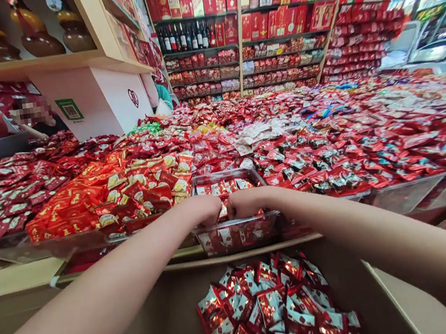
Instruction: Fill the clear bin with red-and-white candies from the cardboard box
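Both my hands reach into a clear plastic bin (264,179) of small red and white snack packets (234,185). My left hand (209,210) is at the bin's left side, its fingers curled down among the packets. Close beside it, my right hand (247,202) is bent into a loose fist. The fingertips of both hands are out of sight, so what they grip cannot be made out. Below the bin, nearest me, stands an open cardboard box (145,321) with a heap of similar glossy red and white packets (267,307).
Bins of wrapped sweets spread to both sides, with orange-red packets (74,204) at left and dark red ones (331,168) at right. A white pillar (122,98) rises at left, near a person (48,122). Shelves (244,64) of bottles and gift boxes line the back.
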`<state>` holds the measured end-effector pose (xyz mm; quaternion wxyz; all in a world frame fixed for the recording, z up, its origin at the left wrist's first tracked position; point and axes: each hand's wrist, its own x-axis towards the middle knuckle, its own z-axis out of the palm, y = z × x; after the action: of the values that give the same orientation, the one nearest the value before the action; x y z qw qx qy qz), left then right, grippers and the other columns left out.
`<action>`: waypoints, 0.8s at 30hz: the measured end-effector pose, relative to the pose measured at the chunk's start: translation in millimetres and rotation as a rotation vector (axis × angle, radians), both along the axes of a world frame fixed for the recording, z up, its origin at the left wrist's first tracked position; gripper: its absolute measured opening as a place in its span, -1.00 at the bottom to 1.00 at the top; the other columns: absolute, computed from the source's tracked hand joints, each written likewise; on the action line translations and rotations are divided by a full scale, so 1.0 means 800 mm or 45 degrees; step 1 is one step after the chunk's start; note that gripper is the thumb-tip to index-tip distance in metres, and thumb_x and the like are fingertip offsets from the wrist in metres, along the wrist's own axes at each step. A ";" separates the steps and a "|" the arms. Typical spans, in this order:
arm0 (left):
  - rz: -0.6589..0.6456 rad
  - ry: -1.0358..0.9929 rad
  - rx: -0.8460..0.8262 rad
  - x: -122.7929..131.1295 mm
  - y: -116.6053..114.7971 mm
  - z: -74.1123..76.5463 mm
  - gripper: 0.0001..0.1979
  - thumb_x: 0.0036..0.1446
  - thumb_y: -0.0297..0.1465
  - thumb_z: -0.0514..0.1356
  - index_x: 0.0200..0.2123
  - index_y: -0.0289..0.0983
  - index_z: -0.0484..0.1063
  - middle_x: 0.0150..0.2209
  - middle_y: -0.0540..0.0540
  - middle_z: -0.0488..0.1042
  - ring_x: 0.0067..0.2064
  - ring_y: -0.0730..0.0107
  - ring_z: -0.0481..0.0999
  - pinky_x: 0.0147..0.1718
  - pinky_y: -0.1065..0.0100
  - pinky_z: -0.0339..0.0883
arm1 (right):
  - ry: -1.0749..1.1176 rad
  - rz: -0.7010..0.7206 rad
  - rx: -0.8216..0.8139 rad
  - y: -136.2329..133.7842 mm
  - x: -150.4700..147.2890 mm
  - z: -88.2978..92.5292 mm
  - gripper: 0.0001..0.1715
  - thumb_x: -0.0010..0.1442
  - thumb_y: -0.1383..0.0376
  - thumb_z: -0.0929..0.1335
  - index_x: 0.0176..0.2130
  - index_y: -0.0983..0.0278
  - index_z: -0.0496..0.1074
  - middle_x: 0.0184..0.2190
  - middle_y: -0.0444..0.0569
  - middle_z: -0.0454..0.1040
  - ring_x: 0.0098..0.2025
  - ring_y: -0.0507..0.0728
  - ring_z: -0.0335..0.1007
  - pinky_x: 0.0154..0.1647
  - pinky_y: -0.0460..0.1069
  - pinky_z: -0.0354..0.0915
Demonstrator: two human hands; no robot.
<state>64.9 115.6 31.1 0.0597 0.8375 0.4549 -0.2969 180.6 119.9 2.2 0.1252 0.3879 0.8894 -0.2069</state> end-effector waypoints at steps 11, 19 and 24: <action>0.275 -0.927 -0.272 -0.129 -0.148 -0.011 -0.81 -0.01 -0.26 0.02 -0.32 -0.08 0.37 -0.39 0.15 0.47 -0.37 0.52 0.40 -0.42 0.56 0.19 | 0.557 -0.177 -0.140 -0.149 0.054 0.014 -0.78 0.06 0.22 0.20 -0.41 0.21 0.40 -0.48 -0.12 0.45 -0.46 0.00 0.29 -0.45 -0.14 0.15; 0.600 -0.664 -0.275 -0.136 -0.145 -0.224 -0.70 -0.07 -0.43 -0.02 -0.22 -0.26 0.35 -0.20 -0.17 0.46 -0.26 0.24 0.44 -0.32 0.34 0.26 | 0.406 -0.414 -0.231 -0.164 0.043 -0.180 -0.81 0.01 0.31 0.21 -0.38 0.25 0.38 -0.47 -0.07 0.46 -0.44 0.06 0.32 -0.45 -0.11 0.16; 0.642 -0.674 -0.153 -0.121 -0.143 -0.266 -0.43 -0.19 -0.41 0.13 0.00 -0.23 0.15 -0.02 -0.16 0.32 -0.01 0.20 0.27 -0.09 0.36 0.13 | 0.481 -0.460 -0.216 -0.167 0.038 -0.197 -0.79 0.00 0.31 0.20 -0.38 0.22 0.39 -0.48 -0.09 0.46 -0.44 0.06 0.34 -0.47 -0.12 0.16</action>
<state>-31.7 0.8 -181.3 0.2958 0.7418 0.5975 -0.0722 210.9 -13.8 -155.3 -0.0499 0.4830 0.7928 -0.3683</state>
